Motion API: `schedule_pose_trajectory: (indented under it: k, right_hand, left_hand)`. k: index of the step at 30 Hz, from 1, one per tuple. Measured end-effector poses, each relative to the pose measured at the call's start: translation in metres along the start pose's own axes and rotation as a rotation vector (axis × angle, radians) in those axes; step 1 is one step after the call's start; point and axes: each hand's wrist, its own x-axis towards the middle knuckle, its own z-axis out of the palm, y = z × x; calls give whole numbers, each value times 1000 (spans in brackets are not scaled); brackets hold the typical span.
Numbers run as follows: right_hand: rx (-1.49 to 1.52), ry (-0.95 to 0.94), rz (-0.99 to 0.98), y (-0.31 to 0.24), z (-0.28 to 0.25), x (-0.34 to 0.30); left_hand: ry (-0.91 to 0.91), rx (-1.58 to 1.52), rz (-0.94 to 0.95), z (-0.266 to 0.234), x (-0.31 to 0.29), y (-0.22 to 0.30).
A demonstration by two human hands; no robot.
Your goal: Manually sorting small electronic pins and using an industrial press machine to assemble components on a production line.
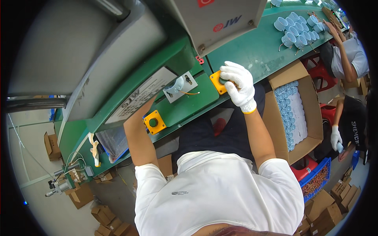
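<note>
My right hand (239,84), in a white glove, rests over a yellow button box (216,78) at the bench edge. Its fingers reach across the dark green button (223,80) with the thumb apart; whether they press it is hard to see. My left forearm (138,129) goes up beneath the green press head (157,67), which hides that hand. A second yellow button box (155,122) with a green button stands close to this forearm. On a pale metal fixture plate (188,81) between the boxes sits a light blue cup-shaped part (175,86), its thin brown wire (189,93) sticking out rightward.
An open carton (271,126) with rows of blue cup parts (286,114) stands right of me. More blue cups (296,31) cluster on the far bench. Two people (346,51) work at the right. A blue crate (317,179) holds small coppery pieces. Gloves (94,149) lie left.
</note>
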Motion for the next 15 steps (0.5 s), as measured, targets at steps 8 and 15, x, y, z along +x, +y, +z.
schedule_pose_trajectory:
  k: [8,15]
  right_hand:
    - [22,6,-5,1,-2,1]
    - [44,12,-6,1,-1,2]
  left_hand:
    - [-274,60,75,-3,13,8]
    - [-265,-20,132,1,14,21]
